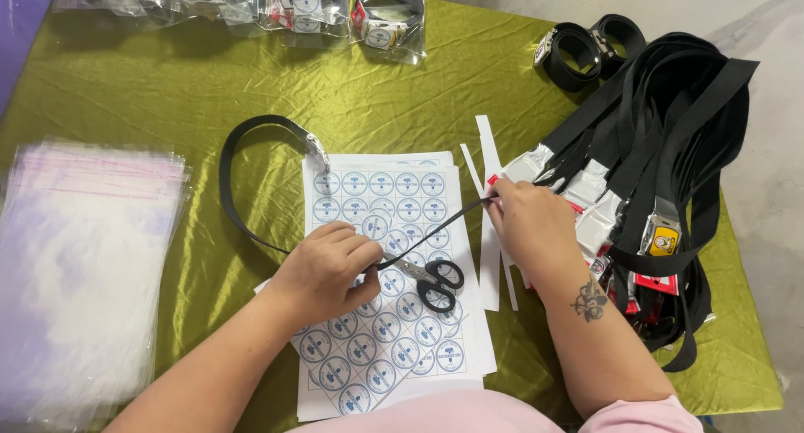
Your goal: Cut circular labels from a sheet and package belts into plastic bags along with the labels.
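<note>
Under your hands lies a white sheet of round blue-and-white sticker labels (394, 257). A stack of clear plastic bags (79, 265) sits at your left, and filled clear packets (251, 2) line the bench's far edge.

Your table's shiny olive-green satin cloth (251, 81) carries white round-sticker sheets (394, 316), clear plastic bags (75, 265), and black webbing belts (670, 148).

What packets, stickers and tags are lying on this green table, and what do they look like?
Sticker sheets: centre, under the hands; white, with rows of round blue-and-white labels.
Empty clear bags: left, a stack with a pink strip.
Packed bags: top edge, clear, holding belts and round labels.
Yellow tag: right, on a buckle in the black belt pile.
Red-and-white tags: right, among those belts.
</note>
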